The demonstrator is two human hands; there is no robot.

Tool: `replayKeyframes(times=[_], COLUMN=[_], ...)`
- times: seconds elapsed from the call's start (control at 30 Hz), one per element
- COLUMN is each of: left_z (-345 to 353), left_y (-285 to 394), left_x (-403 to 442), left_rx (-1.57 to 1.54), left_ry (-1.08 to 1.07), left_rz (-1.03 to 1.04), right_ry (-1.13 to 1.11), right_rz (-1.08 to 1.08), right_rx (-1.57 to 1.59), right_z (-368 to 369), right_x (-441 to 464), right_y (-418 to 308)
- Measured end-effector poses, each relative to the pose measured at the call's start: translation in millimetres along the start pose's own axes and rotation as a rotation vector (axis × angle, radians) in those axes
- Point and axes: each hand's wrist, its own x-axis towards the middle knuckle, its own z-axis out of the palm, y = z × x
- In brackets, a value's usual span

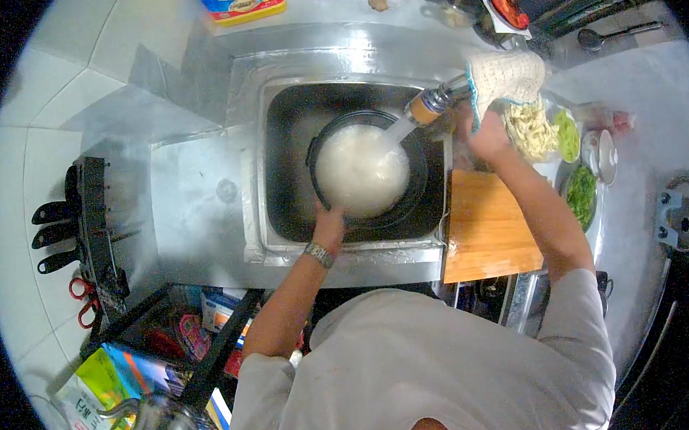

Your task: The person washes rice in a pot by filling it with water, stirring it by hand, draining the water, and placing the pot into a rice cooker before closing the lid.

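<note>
A dark pot (320, 186) sits in the metal sink (282, 123), full of cloudy white liquid (362, 174). Water runs into it from the faucet (426, 107), whose tip is over the pot's right side. My left hand (330, 221) grips the pot's near-left rim, fingers partly hidden by the rim. Beside the base of the faucet is my right hand (487, 133), under a hanging beige cloth (511, 79); its fingers are mostly hidden, so what it holds cannot be made out.
Right of the sink lies a wooden cutting board (489, 229). Beyond it are pale sliced food (532, 131), chopped greens (580, 196) and a lidded white jar (602, 157). Knives (57, 234) hang at the left wall, near red scissors (85, 301). A metal kettle (161, 427) stands lower left.
</note>
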Motion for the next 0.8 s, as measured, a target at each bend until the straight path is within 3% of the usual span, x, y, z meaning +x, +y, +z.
replayKeyframes(times=[0.13, 0.2, 0.23, 0.3, 0.4, 0.5, 0.67, 0.8], left_z=[9.0, 9.0, 9.0, 7.2, 0.7, 4.1, 8.4, -11.6], left_y=[11.3, 11.7, 11.1, 6.9, -5.8, -5.6, 15.4, 12.9], left_x=[-12.7, -14.7, -12.9, -4.2, 13.1, 13.0, -5.0, 1.0], left_rx=[-0.025, -0.101, -0.050, 0.001, 0.065, -0.014, -0.058, -0.056], left_ry=[0.074, 0.099, 0.128, 0.158, 0.020, -0.006, -0.011, -0.139], left_rz=[0.009, 0.054, 0.040, 0.026, 0.038, 0.018, -0.043, -0.060], right_ry=[0.051, 0.295, 0.295, 0.052, 0.226, 0.115, 0.162, 0.045], right_rz=[-0.089, -0.198, -0.199, -0.044, -0.115, -0.092, -0.108, -0.139], right_rx=[-0.108, -0.153, -0.154, -0.206, 0.021, 0.159, -0.148, -0.079], right_z=[-26.1, -5.7, -2.2, -6.9, 46.4, 76.2, 82.6, 53.5], right_x=[-21.3, -21.4, -18.6, -12.2, 10.9, 41.6, 50.2, 35.0], right_y=[-4.2, 13.5, 15.4, 6.8, 24.0, 13.9, -19.2, -29.3])
